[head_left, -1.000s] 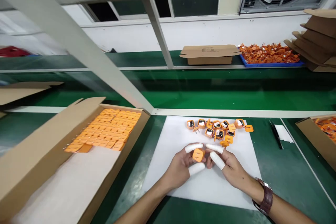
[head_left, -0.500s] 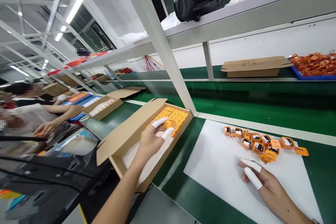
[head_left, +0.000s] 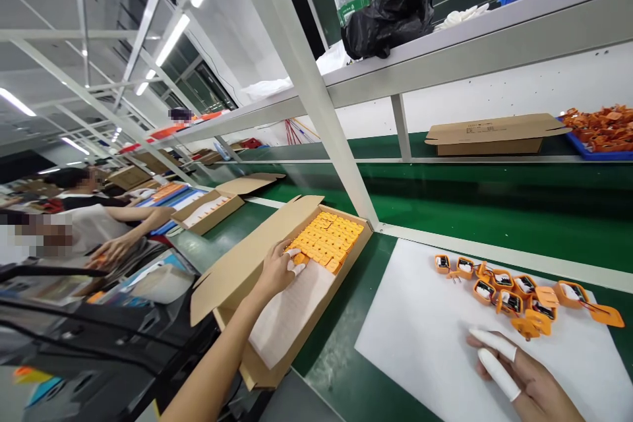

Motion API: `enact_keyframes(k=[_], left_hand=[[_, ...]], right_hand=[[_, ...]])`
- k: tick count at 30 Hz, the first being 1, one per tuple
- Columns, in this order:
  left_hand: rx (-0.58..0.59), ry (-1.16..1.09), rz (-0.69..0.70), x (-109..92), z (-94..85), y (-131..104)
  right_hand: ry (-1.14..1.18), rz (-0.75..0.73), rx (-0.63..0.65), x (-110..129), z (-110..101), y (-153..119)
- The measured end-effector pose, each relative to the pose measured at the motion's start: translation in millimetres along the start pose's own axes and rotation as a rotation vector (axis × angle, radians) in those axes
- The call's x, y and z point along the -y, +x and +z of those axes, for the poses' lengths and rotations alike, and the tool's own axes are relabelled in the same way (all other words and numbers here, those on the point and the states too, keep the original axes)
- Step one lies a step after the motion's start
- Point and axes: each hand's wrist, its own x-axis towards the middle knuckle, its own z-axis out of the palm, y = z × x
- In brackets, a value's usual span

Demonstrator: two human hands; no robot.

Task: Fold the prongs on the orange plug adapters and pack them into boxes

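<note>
My left hand [head_left: 279, 269], with white finger cots on its fingertips, reaches into an open cardboard box [head_left: 353, 252]. Its thumb and finger close on a small orange plastic case [head_left: 301, 260] at the near left edge of the packed orange cases [head_left: 326, 235]. White lining paper [head_left: 291, 316] covers the near part of the box. Over a white sheet [head_left: 410, 330] hovers my right hand [head_left: 519, 369], fingers loosely bent and apart, with nothing visible in them. Beyond it lie several open orange cases [head_left: 509, 302] with black and white parts inside.
A slanted white post [head_left: 341, 158] stands at the box's far corner. Behind the sheet, a flat cardboard box [head_left: 497, 135] and a blue tray [head_left: 598, 153] of orange parts rest on a ledge. Co-workers [head_left: 113, 231] sit at the left beside another open carton [head_left: 212, 214].
My left hand has lowered an orange case from above the packed rows to their near left edge. The view has shifted slightly; my right hand stays over the sheet.
</note>
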Motion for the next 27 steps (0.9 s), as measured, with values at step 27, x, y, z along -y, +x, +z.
enact_keyframes(k=[27], left_hand=[[0.232, -0.67, 0.417, -329, 75.3, 8]], right_hand=[[0.22, -0.139, 0.06, 32, 3, 1]])
